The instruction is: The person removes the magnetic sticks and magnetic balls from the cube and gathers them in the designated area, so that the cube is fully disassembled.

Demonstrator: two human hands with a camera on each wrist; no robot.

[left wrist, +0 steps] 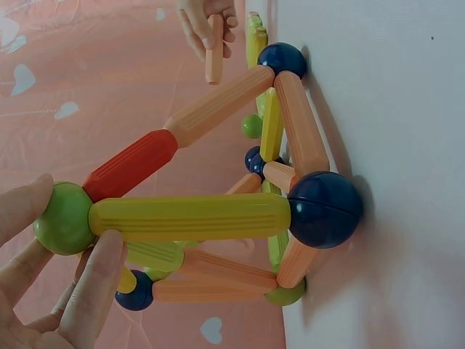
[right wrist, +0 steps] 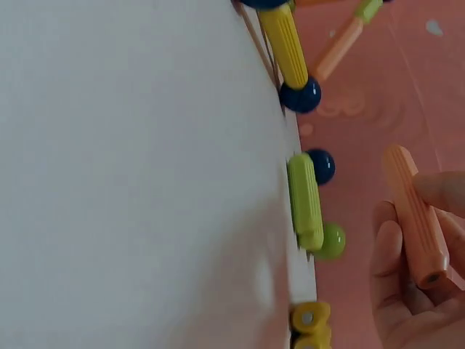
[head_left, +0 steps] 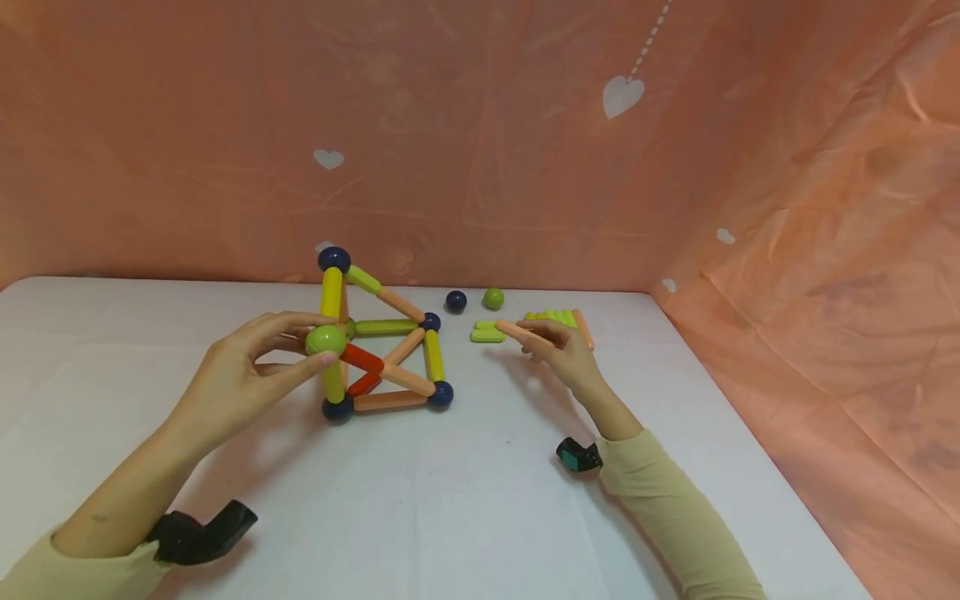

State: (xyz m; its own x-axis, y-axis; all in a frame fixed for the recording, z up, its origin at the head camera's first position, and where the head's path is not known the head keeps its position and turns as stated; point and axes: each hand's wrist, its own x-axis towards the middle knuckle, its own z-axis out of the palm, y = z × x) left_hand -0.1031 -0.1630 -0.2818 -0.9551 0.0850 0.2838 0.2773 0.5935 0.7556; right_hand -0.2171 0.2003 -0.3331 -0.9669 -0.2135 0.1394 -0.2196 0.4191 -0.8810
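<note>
White table (head_left: 450,517) | left hand (head_left: 234,371) pinches glossy green ball (head_left: 326,341) (on rod-frame (head_left: 363,359)), right hand (head_left: 567,354) ridged peach rod (head_left: 513,330) | loose navy ball (head_left: 456,302)

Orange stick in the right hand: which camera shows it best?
The right wrist view: the orange stick looks biggest there, showing grooves and a dark-spotted end. The head view shows it small, partly hidden by the right hand; the left wrist view shows it small, near the top.

A curtained-off tabletop corner, perhaps in a home, though the peach cloth (head_left: 480,125) hides whatever room lies beyond. Printed with white hearts (head_left: 623,97), it hangs behind and beside a white table (head_left: 450,500) bearing brightly coloured toy rods (head_left: 390,402) and balls (head_left: 456,302).
</note>
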